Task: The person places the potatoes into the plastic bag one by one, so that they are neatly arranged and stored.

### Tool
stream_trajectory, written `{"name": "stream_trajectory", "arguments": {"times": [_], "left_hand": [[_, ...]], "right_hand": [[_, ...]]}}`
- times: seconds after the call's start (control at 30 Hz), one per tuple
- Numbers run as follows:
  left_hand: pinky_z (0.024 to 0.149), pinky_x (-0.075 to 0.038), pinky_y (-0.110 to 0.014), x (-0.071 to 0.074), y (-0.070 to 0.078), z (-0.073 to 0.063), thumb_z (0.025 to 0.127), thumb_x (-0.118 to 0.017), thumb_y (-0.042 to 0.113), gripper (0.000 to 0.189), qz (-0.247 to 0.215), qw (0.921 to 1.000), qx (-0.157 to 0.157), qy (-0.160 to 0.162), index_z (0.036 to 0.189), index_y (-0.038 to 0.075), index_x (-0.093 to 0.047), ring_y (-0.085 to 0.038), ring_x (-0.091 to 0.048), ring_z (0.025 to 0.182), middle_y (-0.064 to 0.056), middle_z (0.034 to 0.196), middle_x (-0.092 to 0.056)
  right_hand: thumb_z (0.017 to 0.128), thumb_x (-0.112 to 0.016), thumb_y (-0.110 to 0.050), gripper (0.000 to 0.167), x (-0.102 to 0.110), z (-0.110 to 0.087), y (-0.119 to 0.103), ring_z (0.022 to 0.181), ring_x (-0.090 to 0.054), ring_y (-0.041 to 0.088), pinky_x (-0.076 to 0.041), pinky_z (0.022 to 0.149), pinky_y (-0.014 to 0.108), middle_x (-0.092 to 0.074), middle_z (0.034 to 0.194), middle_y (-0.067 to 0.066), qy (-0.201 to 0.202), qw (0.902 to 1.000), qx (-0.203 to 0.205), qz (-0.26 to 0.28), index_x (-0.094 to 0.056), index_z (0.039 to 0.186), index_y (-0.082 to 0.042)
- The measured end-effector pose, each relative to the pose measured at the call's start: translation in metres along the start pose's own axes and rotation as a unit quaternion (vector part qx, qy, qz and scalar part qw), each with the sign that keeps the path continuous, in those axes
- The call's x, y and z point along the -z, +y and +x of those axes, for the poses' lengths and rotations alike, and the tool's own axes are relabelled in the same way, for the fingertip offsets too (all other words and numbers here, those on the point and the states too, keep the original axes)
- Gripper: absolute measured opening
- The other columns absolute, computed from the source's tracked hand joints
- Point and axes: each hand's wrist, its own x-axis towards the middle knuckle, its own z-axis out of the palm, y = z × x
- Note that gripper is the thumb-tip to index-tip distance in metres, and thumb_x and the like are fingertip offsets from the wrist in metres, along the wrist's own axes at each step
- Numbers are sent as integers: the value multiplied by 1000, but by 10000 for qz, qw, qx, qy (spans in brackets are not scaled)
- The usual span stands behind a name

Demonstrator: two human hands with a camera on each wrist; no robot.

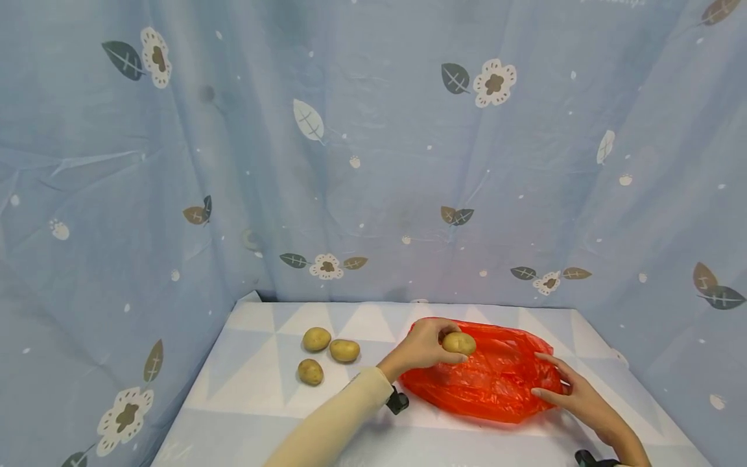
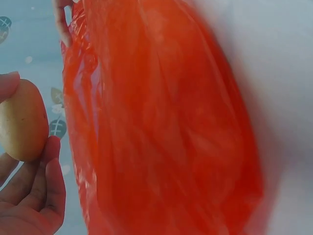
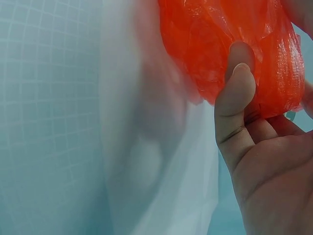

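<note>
The left hand (image 1: 421, 347) grasps a potato (image 1: 460, 344) between thumb and fingertips. The potato is a smooth, yellow-brown oval, positioned over the red plastic bag (image 1: 496, 383). The right hand (image 1: 578, 395) pinches the right edge of the bag between thumb and fingers.

The bag is thin, glossy, translucent film, crinkled across its surface and spread wide on the table. Three potatoes (image 1: 344, 351) lie near one another to the left of the bag, rounded to oval in shape. The table covering (image 1: 245, 434) carries pale blue and white triangles. The curtain (image 1: 379, 162) behind is blue fabric with soft folds and printed leaves and flowers.

The left wrist view shows a gap between the potato and the bag, a small dark speck on the potato's skin, and the bulging side of the bag. The right wrist view shows the thumb laid against the film and a pale blue surface (image 3: 49, 98) with a white grid; the head view does not show this grid.
</note>
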Motion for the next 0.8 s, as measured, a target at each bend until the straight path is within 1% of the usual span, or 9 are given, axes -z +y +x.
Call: {"name": "stream_trajectory", "arguments": {"times": [0.17, 0.3, 0.5, 0.53, 0.7, 0.8], "left_hand": [[68, -53, -18, -12, 5, 10, 80, -91, 27, 37, -213, 9996, 170, -19, 110, 17, -72, -1, -59, 80, 15, 93, -65], [68, -53, -19, -19, 5, 17, 80, -91, 26, 37, -288, 9990, 331, 2, 109, 17, -71, -2, -59, 80, 14, 93, -65], [70, -54, -18, -28, -2, 25, 80, -91, 24, 35, -388, 9976, 571, 66, 106, 17, -70, -3, -58, 83, 13, 95, -63], [70, -54, -19, -30, -3, 26, 80, -92, 24, 34, -396, 9974, 592, 77, 105, 18, -70, -3, -58, 83, 13, 95, -63], [71, -54, -19, -36, -9, 28, 78, -93, 24, 36, -428, 9964, 722, 153, 105, 19, -70, -4, -58, 85, 14, 95, -63], [73, -53, -18, -39, -12, 30, 78, -93, 26, 36, -386, 9958, 809, 169, 106, 20, -71, -4, -55, 91, 15, 97, -63]], "right_hand": [[93, -77, -33, 87, 3, 2, -2, 130, -49, 47, -59, 88, 42, -20, 162, 29, -76, 9999, 68, -7, -26, 162, -15], [94, -77, -33, 86, 5, 4, -5, 129, -50, 47, -60, 87, 41, -19, 162, 30, -108, 9999, 99, -30, -27, 161, -13], [92, -78, -34, 88, 7, 7, -4, 129, -50, 47, -59, 88, 42, -19, 162, 30, -76, 10000, 34, -40, -27, 161, -14], [92, -79, -34, 88, 6, 7, -3, 129, -51, 46, -59, 88, 42, -19, 162, 29, -48, 10000, 0, -15, -28, 161, -15], [92, -79, -34, 87, 5, 6, 0, 128, -50, 46, -59, 88, 42, -21, 162, 29, 1, 10000, 45, -51, -29, 161, -15], [92, -79, -35, 87, 4, 6, 1, 130, -48, 47, -59, 88, 43, -22, 162, 29, 41, 9999, 59, -94, -29, 161, -15]]}}
